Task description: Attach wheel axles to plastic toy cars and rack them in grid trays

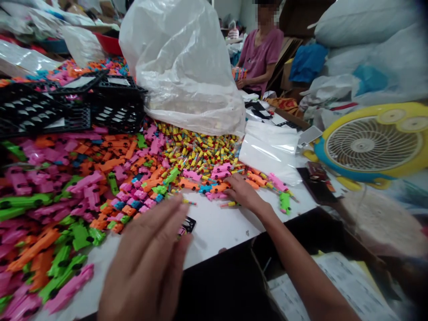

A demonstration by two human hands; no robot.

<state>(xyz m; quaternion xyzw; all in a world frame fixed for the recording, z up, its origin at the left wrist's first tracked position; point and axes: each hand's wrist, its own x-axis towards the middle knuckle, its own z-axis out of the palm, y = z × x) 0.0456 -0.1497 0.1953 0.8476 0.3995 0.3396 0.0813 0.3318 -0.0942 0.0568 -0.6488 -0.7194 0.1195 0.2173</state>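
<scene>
resting right fingers [234, 182] among toy cars [190, 184], bare tabletop [217, 223] toward edge [245, 238]

Soft, middling indoor light leaves pale glare on the plastic bag [187, 58] and white sheets [270, 154], while the near left hand [143, 263] is blurred and the fan [371, 140] at right looks stretched.

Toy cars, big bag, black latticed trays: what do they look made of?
Toy cars: likely molded plastic, faintly glossy, given bright solid color. Big bag: apparently thin plastic film, shiny, translucent and wrinkled. Black latticed trays: probably rigid plastic, from their regular openings; finish unclear.
</scene>
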